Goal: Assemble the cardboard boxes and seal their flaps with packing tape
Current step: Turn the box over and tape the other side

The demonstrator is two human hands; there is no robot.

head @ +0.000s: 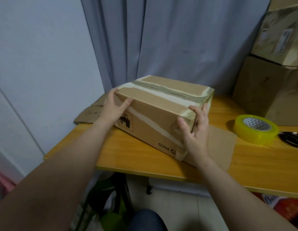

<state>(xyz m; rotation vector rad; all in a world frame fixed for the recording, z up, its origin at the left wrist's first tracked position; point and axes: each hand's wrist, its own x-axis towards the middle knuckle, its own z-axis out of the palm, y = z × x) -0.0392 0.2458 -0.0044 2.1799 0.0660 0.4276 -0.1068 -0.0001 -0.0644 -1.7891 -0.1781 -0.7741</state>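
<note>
Near edge: knee (145, 220) at the bottom of the view, both forearms reaching out over the wooden table (128, 152).

Left hand (114, 108): fingers curled over the far-left top corner of the cardboard box (155, 110), thumb laid along the near top edge. It grips the box.

Right hand (195, 130): straddles the near-right corner, thumb on the near face, fingers spread on the right end. It clamps that corner. Can't tell if it's pressing tape down or just holding.

The box sits closed on the table, turned at an angle, between the two hands. Its right end rests on a flat cardboard sheet (224, 144).

Status, as I read it:
- box is formed, top flaps shut
- centre seam is taped end to end; the strip wraps down at the right end
- more tape shows at the top corners, plus a diagonal strip on the near face
- underside not visible, so bottom seal unconfirmed

So this box looks essentially done. Likely left: a rub-down or a flip to check the bottom.

Tape roll (256, 129) lies flat just right of the sheet, with scissors (292, 139) beside it; neither is in hand.

Flattened cardboard (89, 114) lies at the far-left table edge, probably the next box to build.

Further back on the right, stacked boxes (271, 90). Behind it all, a curtain (161, 39).
</note>
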